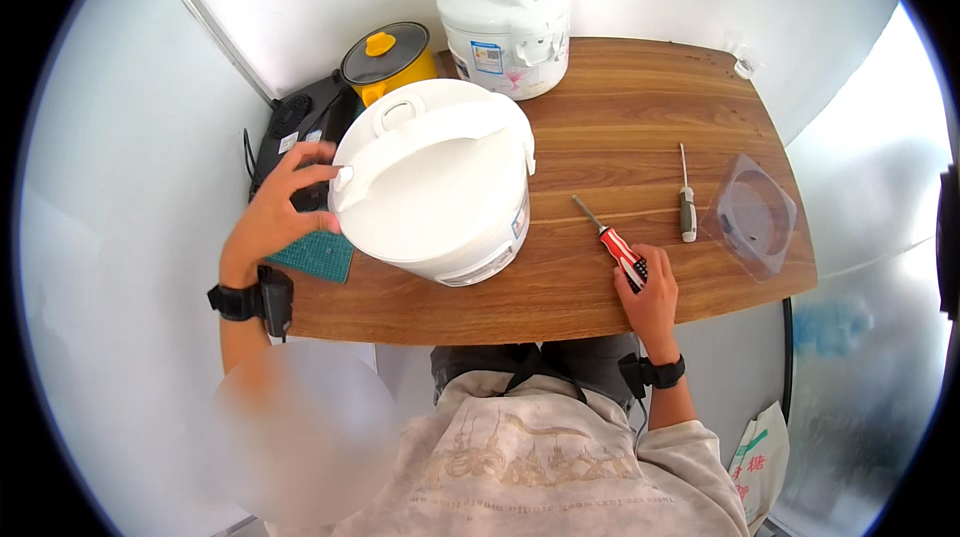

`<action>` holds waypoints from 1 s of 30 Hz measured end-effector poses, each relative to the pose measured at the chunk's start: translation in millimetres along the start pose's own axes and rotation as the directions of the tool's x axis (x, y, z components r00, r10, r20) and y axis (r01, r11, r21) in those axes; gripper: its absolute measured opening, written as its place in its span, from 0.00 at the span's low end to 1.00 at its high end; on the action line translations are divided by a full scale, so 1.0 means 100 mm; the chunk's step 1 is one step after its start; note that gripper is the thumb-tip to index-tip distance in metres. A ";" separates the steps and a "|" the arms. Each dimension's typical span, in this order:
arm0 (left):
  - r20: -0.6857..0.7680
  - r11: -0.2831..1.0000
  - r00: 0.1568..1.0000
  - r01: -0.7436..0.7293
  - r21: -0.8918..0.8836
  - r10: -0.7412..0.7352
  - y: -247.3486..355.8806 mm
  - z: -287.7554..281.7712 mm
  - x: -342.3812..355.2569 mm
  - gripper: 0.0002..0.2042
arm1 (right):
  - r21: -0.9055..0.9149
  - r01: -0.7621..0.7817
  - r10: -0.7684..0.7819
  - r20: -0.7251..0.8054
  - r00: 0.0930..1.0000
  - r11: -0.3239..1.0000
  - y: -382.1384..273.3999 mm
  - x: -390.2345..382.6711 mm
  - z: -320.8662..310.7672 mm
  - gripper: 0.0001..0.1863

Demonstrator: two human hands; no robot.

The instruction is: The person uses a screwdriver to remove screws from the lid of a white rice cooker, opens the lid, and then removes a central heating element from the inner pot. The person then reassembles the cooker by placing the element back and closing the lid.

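Observation:
A white rice cooker (pixel 440 197) with a curved carrying handle stands on the left half of the table, its lid closed. My left hand (pixel 282 207) is at its left side, thumb and fingers spread, with the fingertips touching the lid's edge and the handle's pivot. My right hand (pixel 648 295) lies on the table near the front edge, closed around the handle of a red, white and black screwdriver (pixel 620 249). The screwdriver's shaft points away toward the cooker. Right of it lies a second screwdriver (pixel 688 212) with a grey and white handle.
Behind stands another white rice cooker (pixel 508 37) with a flower print. A yellow pot with a glass lid (pixel 388 55) and a black appliance (pixel 290 127) are at the far left. A green cutting mat (pixel 318 257) lies partly under the cooker. Clear plastic packaging (pixel 757 217) rests at right.

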State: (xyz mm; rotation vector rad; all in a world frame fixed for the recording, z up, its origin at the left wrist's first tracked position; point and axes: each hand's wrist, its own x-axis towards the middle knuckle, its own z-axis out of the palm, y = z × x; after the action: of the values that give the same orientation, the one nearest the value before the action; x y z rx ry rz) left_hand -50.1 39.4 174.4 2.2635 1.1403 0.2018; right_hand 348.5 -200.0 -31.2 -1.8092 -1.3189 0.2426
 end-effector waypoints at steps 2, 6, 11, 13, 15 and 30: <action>-0.126 0.974 0.973 -0.176 0.139 0.194 -0.04 0.15 -0.12 0.32 | 0.005 0.003 -0.003 -0.001 1.000 1.000 0.01 0.00 0.00 0.17; -0.240 0.965 0.941 -0.204 0.167 0.240 0.16 0.38 -0.33 0.28 | -0.014 0.002 -0.002 0.002 1.000 1.000 0.03 -0.01 0.00 0.17; -0.428 0.953 0.860 -0.191 0.235 0.277 0.39 0.79 -0.49 0.28 | 0.000 -0.004 0.004 0.011 1.000 1.000 0.01 0.01 0.00 0.16; -0.458 0.927 0.826 -0.188 0.324 0.328 0.49 0.86 -0.47 0.28 | 0.004 0.005 -0.005 0.007 1.000 1.000 0.01 0.01 0.00 0.16; -0.491 0.912 0.801 -0.157 0.380 0.343 0.66 0.98 -0.44 0.27 | 0.000 0.013 -0.013 0.003 1.000 1.000 0.01 0.00 -0.01 0.16; -0.091 0.903 0.923 -0.339 0.264 0.373 0.85 0.62 0.08 0.28 | 0.017 0.016 -0.016 -0.003 1.000 1.000 0.06 -0.01 0.01 0.16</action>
State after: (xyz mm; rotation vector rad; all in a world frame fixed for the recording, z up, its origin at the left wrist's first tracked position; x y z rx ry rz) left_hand 36.3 -20.7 170.6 2.7084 0.8422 0.3885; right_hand 351.8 -200.6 -36.2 -1.7835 -1.3254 0.2411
